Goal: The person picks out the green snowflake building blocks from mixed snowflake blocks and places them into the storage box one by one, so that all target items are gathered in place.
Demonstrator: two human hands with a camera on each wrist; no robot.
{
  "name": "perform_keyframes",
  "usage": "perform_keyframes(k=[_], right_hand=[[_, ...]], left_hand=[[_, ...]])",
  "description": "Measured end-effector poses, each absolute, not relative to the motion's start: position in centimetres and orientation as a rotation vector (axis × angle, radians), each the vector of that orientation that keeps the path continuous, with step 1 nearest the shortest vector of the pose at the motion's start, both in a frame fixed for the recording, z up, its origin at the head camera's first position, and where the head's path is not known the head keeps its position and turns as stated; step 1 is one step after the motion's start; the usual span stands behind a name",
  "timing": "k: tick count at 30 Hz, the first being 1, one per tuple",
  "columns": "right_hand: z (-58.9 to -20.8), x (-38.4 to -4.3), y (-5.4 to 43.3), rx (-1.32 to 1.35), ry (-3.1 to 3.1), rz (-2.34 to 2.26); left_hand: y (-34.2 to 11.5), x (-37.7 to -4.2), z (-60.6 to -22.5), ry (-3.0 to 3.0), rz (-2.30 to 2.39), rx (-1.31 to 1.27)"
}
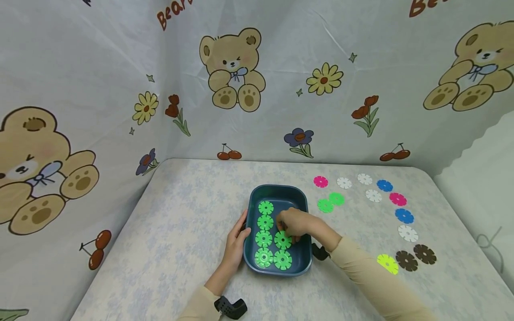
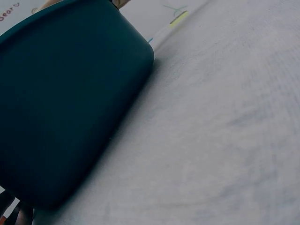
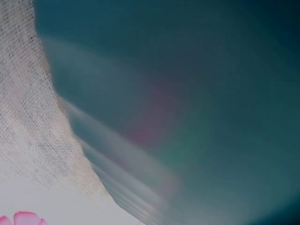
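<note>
A dark teal tray (image 1: 278, 273) stands on the table, with several green notched plastic discs (image 1: 264, 238) in a column along its left side and a disc (image 1: 283, 260) at its lower right. My left hand (image 1: 232, 245) holds the tray's left wall, thumb at the rim and fingers along the outside; the tray's outer wall (image 2: 75, 93) fills much of the left wrist view. Inside the tray, my right hand (image 1: 299, 222) has curled fingers over a green disc (image 1: 283, 240), pinching its upper edge. The right wrist view is mostly blurred teal wall (image 3: 234, 93).
Loose discs lie on the table's right side: green (image 1: 325, 205), pink (image 1: 321, 181), white (image 1: 408, 233), blue (image 1: 404, 216), brown (image 1: 407, 261) and yellow (image 1: 387, 264). A bear-print cloth (image 1: 277, 129) hangs behind and beside the table.
</note>
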State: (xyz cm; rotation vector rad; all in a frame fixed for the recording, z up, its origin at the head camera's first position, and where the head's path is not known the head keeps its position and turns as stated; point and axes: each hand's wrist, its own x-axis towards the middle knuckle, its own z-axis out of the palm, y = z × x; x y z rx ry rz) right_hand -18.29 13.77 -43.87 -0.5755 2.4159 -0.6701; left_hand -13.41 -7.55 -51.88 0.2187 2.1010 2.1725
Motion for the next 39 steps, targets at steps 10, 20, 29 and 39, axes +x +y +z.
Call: perform_keyframes(k=[10, 20, 29, 39], right_hand=[[-44.2, -18.3, 13.5, -0.551, 2.475, -0.621], [-44.4, -18.1, 13.2, -0.531, 2.543, -0.558], [-43.4, -17.6, 13.2, -0.502, 2.584, -0.551], [-40.4, -18.0, 18.6, -0.707, 2.426, -0.943]], left_hand=[[-7.6, -13.4, -52.1, 2.107, 2.167, 0.218], [-7.6, -13.5, -52.2, 2.115, 2.154, 0.206], [-7.5, -13.4, -52.1, 2.098, 2.168, 0.206], [-7.5, -13.5, -52.1, 2.117, 2.165, 0.185]])
